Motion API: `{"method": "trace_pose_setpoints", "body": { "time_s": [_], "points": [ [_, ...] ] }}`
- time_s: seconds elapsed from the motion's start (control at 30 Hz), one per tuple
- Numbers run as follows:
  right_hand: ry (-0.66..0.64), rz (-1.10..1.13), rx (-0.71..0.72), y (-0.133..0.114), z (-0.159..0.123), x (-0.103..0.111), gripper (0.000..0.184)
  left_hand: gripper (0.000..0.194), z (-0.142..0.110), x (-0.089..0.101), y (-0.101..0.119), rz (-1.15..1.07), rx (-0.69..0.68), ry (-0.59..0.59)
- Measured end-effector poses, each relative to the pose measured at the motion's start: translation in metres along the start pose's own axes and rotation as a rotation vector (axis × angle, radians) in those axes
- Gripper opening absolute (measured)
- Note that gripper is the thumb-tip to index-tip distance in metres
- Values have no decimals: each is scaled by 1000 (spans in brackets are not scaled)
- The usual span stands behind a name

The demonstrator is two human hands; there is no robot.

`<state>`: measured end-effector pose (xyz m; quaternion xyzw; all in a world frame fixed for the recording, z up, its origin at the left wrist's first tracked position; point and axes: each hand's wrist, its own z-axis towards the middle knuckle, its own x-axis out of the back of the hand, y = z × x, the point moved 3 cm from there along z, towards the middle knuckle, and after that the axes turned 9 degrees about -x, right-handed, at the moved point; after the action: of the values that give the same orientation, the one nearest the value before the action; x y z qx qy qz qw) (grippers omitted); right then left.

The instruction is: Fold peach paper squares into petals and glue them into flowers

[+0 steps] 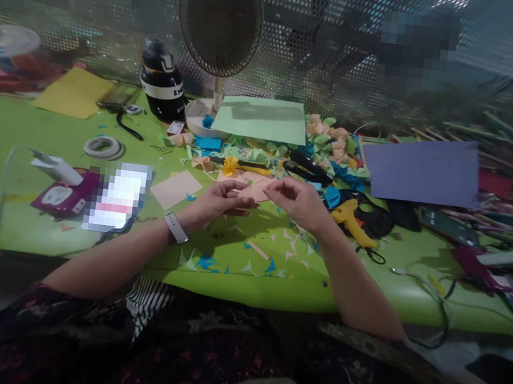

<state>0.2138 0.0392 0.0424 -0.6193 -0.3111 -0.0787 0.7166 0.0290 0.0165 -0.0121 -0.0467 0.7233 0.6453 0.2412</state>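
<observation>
The paper (256, 191) is held above the green table (57, 139), its long axis running sideways, right end angled slightly away from the person. Left hand (221, 201) and right hand (299, 203) each pinch an end.

Fingers of the left hand (218, 202) and right hand (302, 204) partly cover the peach paper (256, 191), so its full outline cannot be told. On the left, the phone (120, 197) has its screen blurred out, and farther left the edge cuts off a clear plastic lid (8, 40). On the far side, the green sheet (260, 118) hides part of the fan's base (198, 117), while thin sticks (507, 129) at far right blur together.
</observation>
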Motion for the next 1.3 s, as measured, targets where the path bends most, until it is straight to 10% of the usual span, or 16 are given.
{"method": "trace_pose_setpoints", "body": {
  "time_s": [0.23, 0.47, 0.7, 1.3],
  "points": [
    [-23, -7, -6, 7, 4, -1, 32, 42, 2, 3, -3, -6, -37, -52],
    [460, -454, 284, -17, -17, 1, 17, 33, 3, 3, -1, 33, -110, -17],
    [270, -668, 399, -12, -16, -33, 21, 33, 1, -2, -5, 46, -115, -45],
    [354, -395, 278, 4, -4, -18, 30, 26, 1, 1, 2, -60, -100, -30]
  ]
}}
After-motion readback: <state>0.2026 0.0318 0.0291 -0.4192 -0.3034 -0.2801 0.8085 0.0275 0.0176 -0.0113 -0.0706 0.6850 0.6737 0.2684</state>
